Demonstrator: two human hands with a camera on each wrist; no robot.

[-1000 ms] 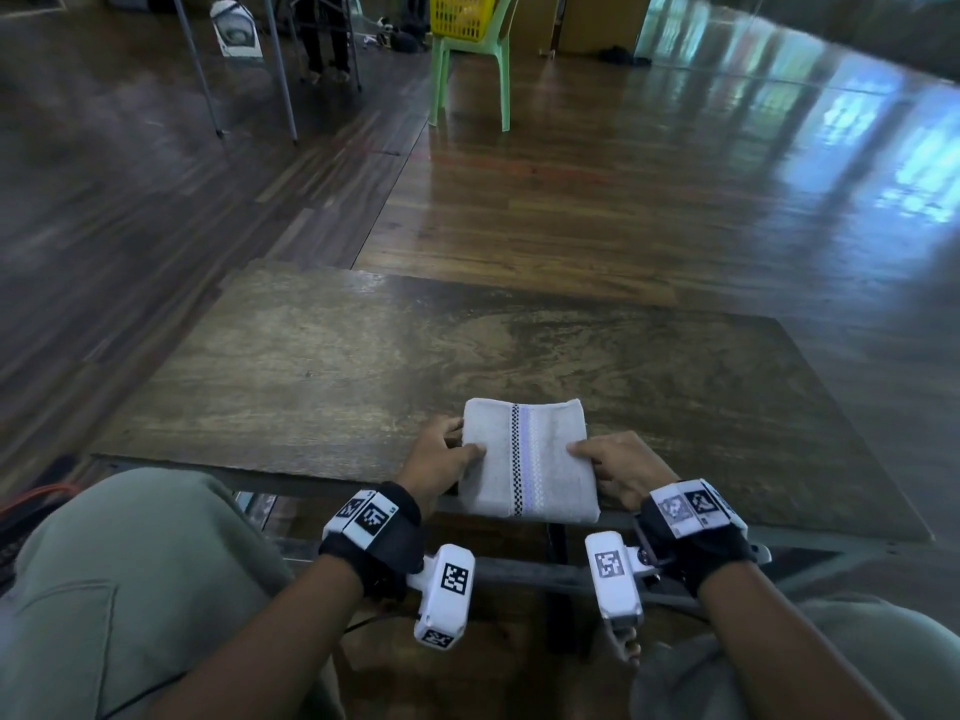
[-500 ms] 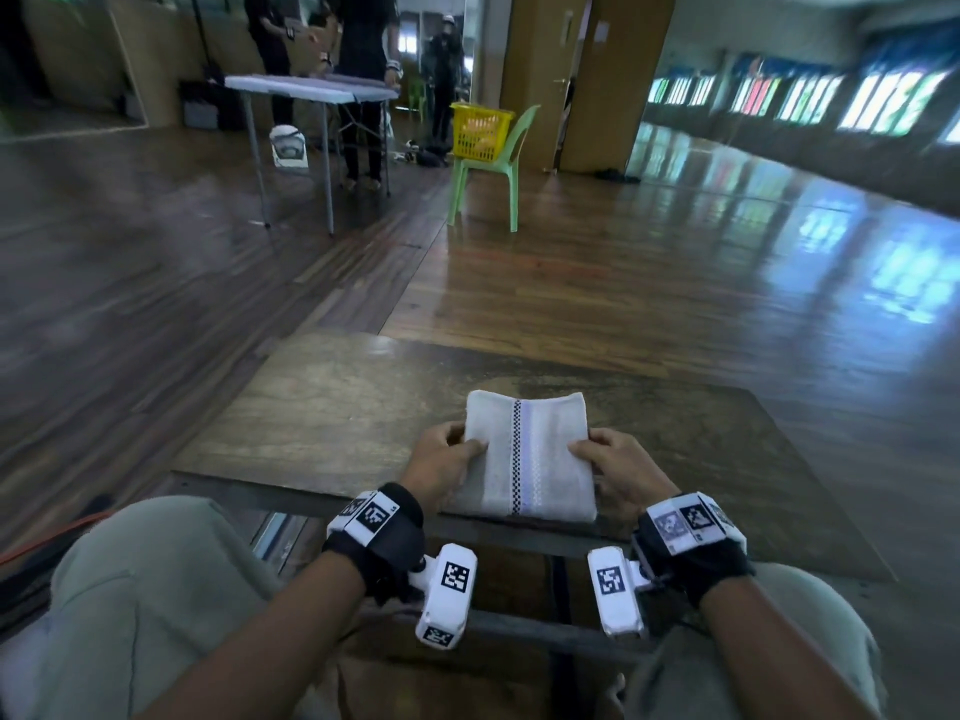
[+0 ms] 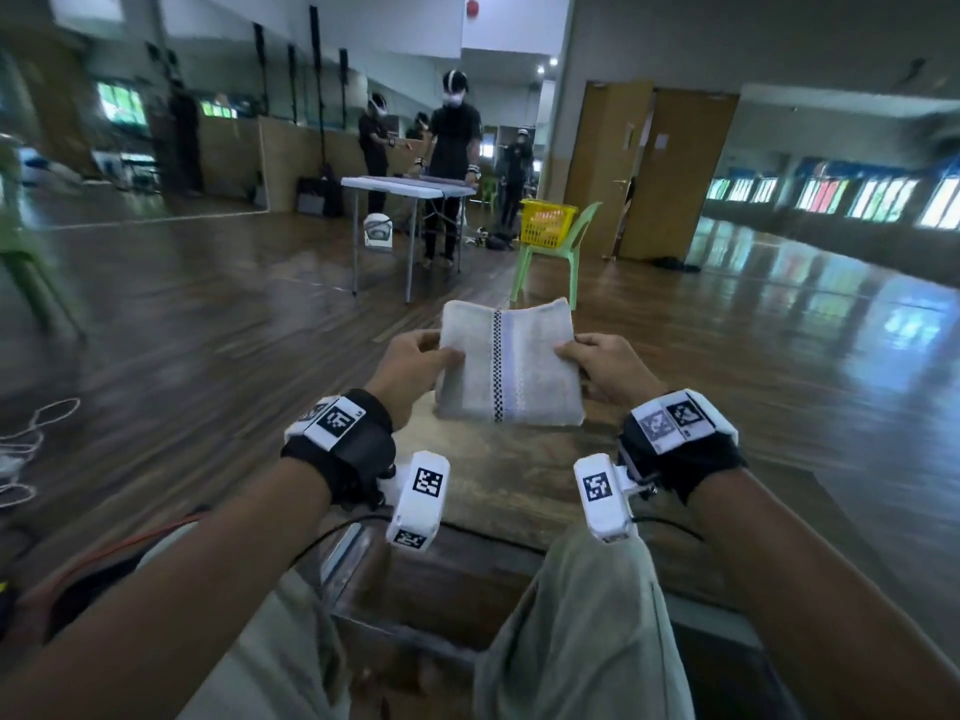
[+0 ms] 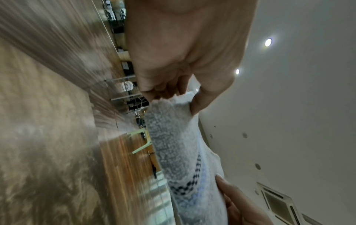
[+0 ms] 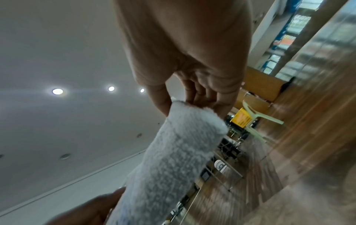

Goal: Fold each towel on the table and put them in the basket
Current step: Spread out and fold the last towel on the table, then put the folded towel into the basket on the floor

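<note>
Nearest the camera, the person's knees and forearms frame the scene, and just past them the left hand (image 3: 410, 363) and right hand (image 3: 602, 367) each pinch one side edge of the folded towel (image 3: 506, 371). Both wrist views confirm it: on each side the thumb sits on one face of the cloth and the fingers curl round the other, so both hands are closed on the towel. It is a compact rectangle with a checked stripe running down its middle, held in the air above the near part of the wooden surface (image 3: 498, 475), its far edge bowed slightly upward between the two grips.

Judging from that, the folding step for this towel looks finished and the step in hand is the carry to the basket. No other towel shows on the visible part of the surface, though most of it is hidden behind the hands.

Farther off, across a stretch of polished wood floor, a yellow basket (image 3: 546, 223) sits on a green plastic chair (image 3: 558, 262). If that is the target, it is well apart from the person, so the next move calls for standing and walking over while keeping both pinches firm enough that the layers do not slide open, then lowering the towel flat inside. Beyond the chair, other people stand at a white folding table (image 3: 410, 187).
</note>
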